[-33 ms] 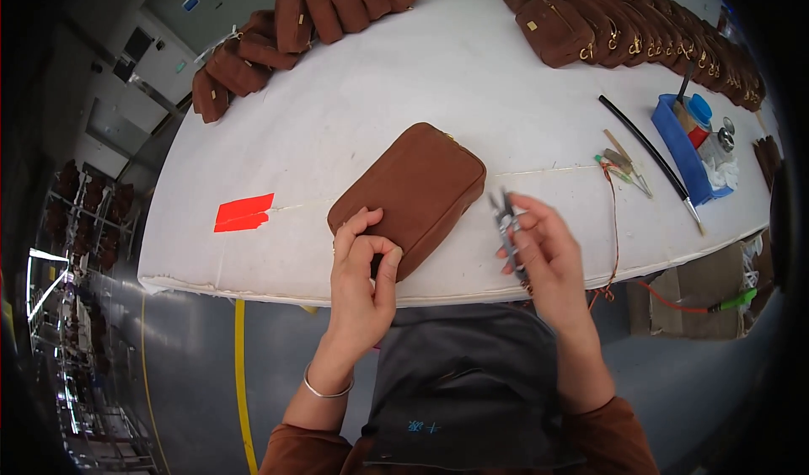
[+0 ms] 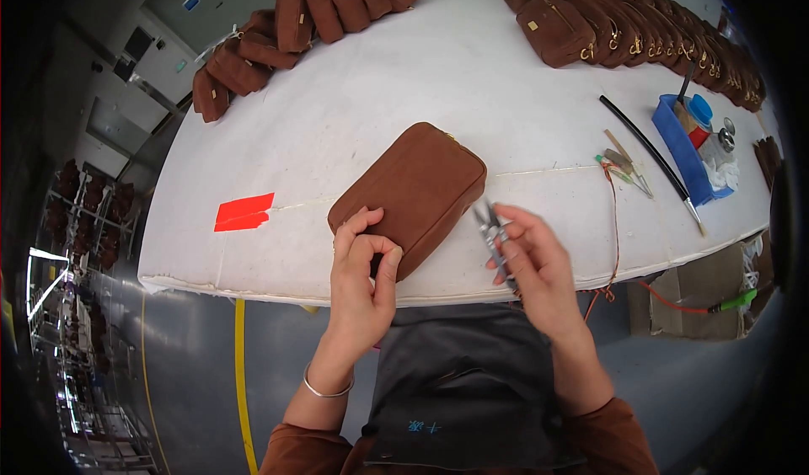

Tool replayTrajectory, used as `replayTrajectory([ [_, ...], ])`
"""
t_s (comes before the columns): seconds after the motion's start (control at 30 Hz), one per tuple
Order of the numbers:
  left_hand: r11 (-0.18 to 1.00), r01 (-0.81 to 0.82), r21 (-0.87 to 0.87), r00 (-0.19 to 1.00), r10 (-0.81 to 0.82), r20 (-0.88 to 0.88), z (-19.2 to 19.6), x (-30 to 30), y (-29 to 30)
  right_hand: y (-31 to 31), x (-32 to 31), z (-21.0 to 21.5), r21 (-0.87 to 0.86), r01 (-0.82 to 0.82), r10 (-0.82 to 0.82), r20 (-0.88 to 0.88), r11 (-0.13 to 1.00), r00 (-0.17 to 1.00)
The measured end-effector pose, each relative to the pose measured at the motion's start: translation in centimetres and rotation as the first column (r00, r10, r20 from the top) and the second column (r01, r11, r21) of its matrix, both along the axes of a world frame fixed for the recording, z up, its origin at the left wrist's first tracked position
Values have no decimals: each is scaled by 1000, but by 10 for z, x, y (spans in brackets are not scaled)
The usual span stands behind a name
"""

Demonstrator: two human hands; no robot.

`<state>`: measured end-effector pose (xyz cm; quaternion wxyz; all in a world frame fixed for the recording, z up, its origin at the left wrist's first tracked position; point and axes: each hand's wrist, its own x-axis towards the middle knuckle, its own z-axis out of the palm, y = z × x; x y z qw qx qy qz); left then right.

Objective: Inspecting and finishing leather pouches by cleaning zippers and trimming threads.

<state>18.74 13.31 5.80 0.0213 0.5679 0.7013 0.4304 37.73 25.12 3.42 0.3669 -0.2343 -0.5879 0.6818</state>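
A brown leather bag (image 2: 410, 184), boxy with rounded corners, lies aslant on the white table in front of me. My left hand (image 2: 364, 260) is closed on its near left end, thumb and forefinger pinched together at the edge. Part of a gold zipper (image 2: 452, 138) shows at the far right corner. In my right hand (image 2: 537, 260) is a pair of metal thread snips (image 2: 492, 237), gripped between thumb and fingers. Their blades point toward the bag's right side, just apart from it.
Brown bags (image 2: 324, 12) line the far left, and more with gold rings (image 2: 560, 29) fill the far right. A blue bin (image 2: 687, 151), a black-handled brush (image 2: 645, 142) and small tools (image 2: 622, 165) lie at right. Red tape (image 2: 244, 212) sticks to the table (image 2: 278, 146).
My right hand has shifted left with the thread snips, bringing their tips nearer the bag's right side. My left hand and the bag stay in place.
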Motion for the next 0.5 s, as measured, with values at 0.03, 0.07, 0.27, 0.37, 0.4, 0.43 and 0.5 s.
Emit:
replayTrajectory([
  [0.03,1000,-1,-1,1000,1,0,1,0,1,-7,-3,-2,4,-70,70,9,998,997],
  [0.07,1000,4,1,999,-4,34,3,0,1,-13,-6,-3,-44,-129,128,-22,991,992],
  [0.27,999,-6,35,995,2,103,3,-5,1,-36,-29,-8,246,-49,25,100,968,995],
  [0.37,998,-13,67,994,6,108,4,-7,1,-39,-37,-7,452,32,-90,107,891,990],
  [0.4,996,-17,83,993,7,117,5,-7,1,-39,-40,-8,524,66,-136,97,849,986],
  [0.43,996,-17,83,993,7,116,4,-7,1,-40,-43,-8,524,66,-136,96,849,986],
  [0.5,994,-19,111,993,6,121,3,-8,1,-39,-48,-8,605,114,-171,37,788,985],
])
